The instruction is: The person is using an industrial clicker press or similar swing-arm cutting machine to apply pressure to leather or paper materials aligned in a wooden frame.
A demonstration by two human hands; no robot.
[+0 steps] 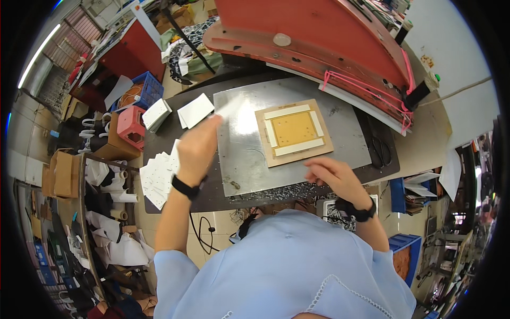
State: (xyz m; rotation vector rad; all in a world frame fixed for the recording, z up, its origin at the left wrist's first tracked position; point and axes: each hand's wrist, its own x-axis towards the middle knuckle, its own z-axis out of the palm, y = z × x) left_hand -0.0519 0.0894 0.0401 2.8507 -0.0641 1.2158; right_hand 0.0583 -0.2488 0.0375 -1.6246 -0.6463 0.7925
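My left hand (pixel 197 149) is raised over the dark worktop just below a small stack of white cards (pixel 195 110); its fingers look pinched, and what they hold, if anything, is unclear. My right hand (pixel 332 175) has loosely bent, parted fingers below a square brown board (pixel 326 138), holding nothing visible. The board carries white strips around a yellow plate (pixel 292 127) with small holes, and lies on a metal sheet (pixel 244 165). Another white stack (pixel 156 114) stands at upper left, and loose white pieces (pixel 156 181) lie left of my left wrist.
A big red machine (pixel 297 26) with pink cords fills the far side. Black scissors (pixel 381 151) lie at the worktop's right. A pink stool (pixel 130 125), a blue crate (pixel 146 90) and cardboard boxes (pixel 69 173) stand left. A blue bin (pixel 404 244) is at lower right.
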